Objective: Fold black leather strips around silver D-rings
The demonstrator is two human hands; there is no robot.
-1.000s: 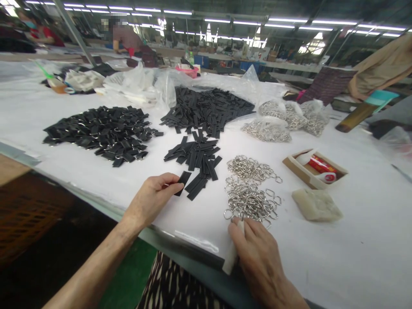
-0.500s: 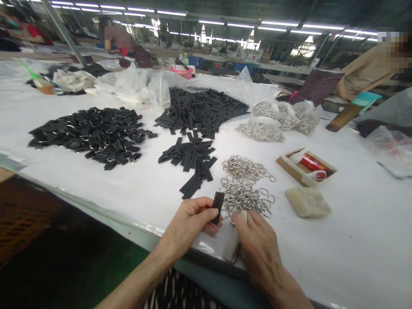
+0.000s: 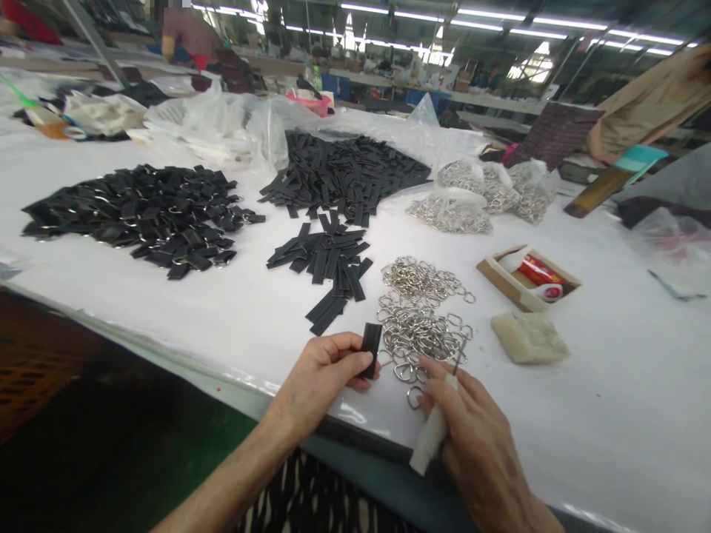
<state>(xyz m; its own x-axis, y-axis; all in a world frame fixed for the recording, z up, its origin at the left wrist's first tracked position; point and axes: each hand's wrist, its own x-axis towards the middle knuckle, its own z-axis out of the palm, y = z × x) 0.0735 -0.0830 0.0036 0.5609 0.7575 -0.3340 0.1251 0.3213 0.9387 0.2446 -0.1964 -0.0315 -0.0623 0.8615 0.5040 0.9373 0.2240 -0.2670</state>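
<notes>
Between the thumb and fingers of my left hand [image 3: 327, 374] a short black strap piece [image 3: 372, 340] stands upright. My right hand [image 3: 478, 429] is closed on an awl [image 3: 430, 438] with a thick whitish handle, its thin metal shaft pointing up and away. A metal ring [image 3: 415, 397] lies at my right fingertips; whether they grip it I cannot tell. Just beyond both hands spreads a pile of loose metal rings [image 3: 416, 329]. Black strap pieces [image 3: 333, 259] lie loose behind my left hand, with a larger heap [image 3: 349, 174] of them farther back.
At the left is a heap of black straps with rings [image 3: 149, 215]. Bags of rings [image 3: 452, 211] sit at the back right. A small box [image 3: 500, 285] holding a red-and-white item and a pale waxy block [image 3: 527, 338] lie right. A person [image 3: 644, 111] stands across the table.
My right hand has moved slightly right and turned, so the awl's shaft now shows. A ring now shows at its fingertips. My left hand still holds the strap piece, almost unmoved.
</notes>
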